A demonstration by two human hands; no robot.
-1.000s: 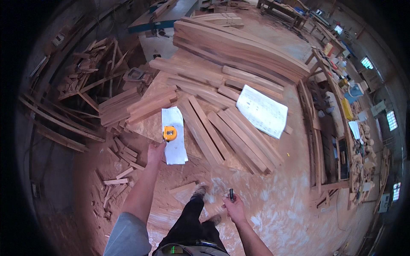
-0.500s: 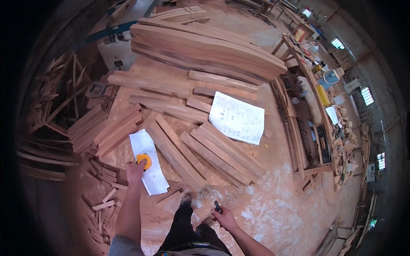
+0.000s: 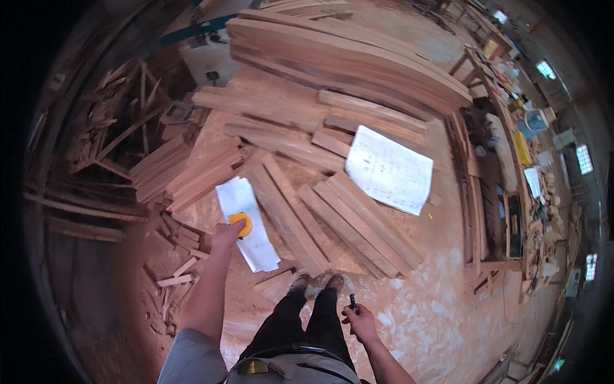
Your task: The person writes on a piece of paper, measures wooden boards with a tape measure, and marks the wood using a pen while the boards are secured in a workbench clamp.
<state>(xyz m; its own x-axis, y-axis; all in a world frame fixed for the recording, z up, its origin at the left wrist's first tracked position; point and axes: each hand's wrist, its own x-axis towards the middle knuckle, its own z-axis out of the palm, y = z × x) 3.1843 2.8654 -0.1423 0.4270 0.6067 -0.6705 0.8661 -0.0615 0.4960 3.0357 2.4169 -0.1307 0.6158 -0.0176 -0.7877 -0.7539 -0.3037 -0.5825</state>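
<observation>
My left hand (image 3: 225,234) is closed round a yellow tape measure (image 3: 240,225), over a long folded white paper (image 3: 251,192). Whether the fingers also touch the paper I cannot tell. The paper lies beside several reddish-brown wooden boards (image 3: 291,214) set slantwise. At lower right, my right hand (image 3: 362,322) grips a dark marker-like stick (image 3: 352,302), upright between thumb and fingers. A large white sheet with handwriting (image 3: 390,168) rests on the boards farther off to the right.
Long thick planks (image 3: 345,57) are stacked at the back. Scrap wood (image 3: 176,280) litters the floor at left, near a pile of offcuts (image 3: 121,121). On the right stands a cluttered workbench (image 3: 521,166) with a blue bucket (image 3: 534,121). My shoes (image 3: 334,281) are close to the boards.
My right foot has come forward beside the left one. The whole scene has shifted rightward and slightly up in view. Both hands keep hold of the tape measure and the marker-like stick.
</observation>
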